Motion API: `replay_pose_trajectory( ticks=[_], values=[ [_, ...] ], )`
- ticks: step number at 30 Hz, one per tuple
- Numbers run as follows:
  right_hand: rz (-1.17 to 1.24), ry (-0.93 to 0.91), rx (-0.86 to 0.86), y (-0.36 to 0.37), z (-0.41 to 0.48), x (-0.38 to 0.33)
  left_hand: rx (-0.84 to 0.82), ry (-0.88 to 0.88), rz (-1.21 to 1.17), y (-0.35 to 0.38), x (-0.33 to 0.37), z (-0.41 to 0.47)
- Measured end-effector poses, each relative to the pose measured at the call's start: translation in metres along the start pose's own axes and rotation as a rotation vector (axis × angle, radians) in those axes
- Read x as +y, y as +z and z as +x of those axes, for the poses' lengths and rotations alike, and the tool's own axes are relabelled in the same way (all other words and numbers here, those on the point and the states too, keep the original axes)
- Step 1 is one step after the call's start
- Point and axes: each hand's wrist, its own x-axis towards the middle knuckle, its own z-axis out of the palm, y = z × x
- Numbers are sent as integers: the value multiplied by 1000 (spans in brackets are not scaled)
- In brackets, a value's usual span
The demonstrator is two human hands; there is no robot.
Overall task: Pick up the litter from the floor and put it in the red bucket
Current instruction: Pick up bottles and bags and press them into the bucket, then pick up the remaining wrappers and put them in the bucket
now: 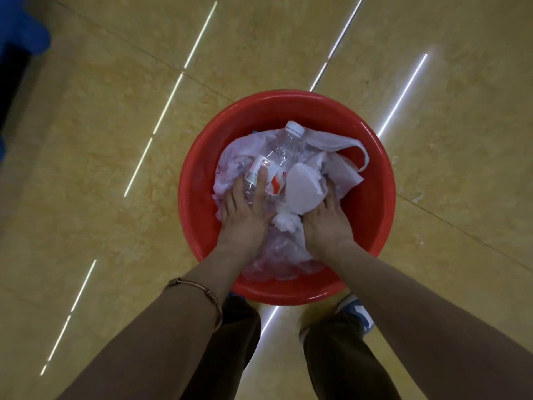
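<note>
Both hands down in the red bucket [375,203], on top of the litter.

The left hand [245,215] lies flat with its fingers spread and straight, pressing on a clear plastic bottle [277,151] whose white cap [294,129] points away beyond the fingertips. The right hand [326,223] rests palm down just beside it. Its fingers reach forward under a white paper piece [301,189], the tips hidden, so I cannot tell whether it pinches anything. Between the two hands sits a crumpled tissue [285,223]. A thin plastic bag [331,140] spreads under and beyond both hands, all of it inside the bucket. A bracelet [199,287] circles the left wrist. The bucket stands on a yellow floor [115,140], with a blue shoe [356,310] behind the right wrist.
</note>
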Motion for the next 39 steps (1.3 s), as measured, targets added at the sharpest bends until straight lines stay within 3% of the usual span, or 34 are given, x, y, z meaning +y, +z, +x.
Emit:
replay_pose_trajectory(
  ticks=[5, 8, 14, 20, 29, 39],
  values=[
    [-59, 83, -80, -36, -16, -1, -155, -11, -50, -15, -3, 3],
    [-106, 106, -8, -66, -35, -1, -213, 9, -10, -39, 0, -1],
    [31, 121, 101, -121, -98, 6, -19, 86, -21, -95, 27, -42],
    [132, 109, 203, -169, -155, 6, 19, 241, 10, -148, 67, -73],
    [383, 216, 554, -246, -281, 18, 62, 554, -75, -255, 166, -152],
    [464, 471, 871, -309, -526, 74, 125, 862, 25, -372, 332, -293]
  ],
)
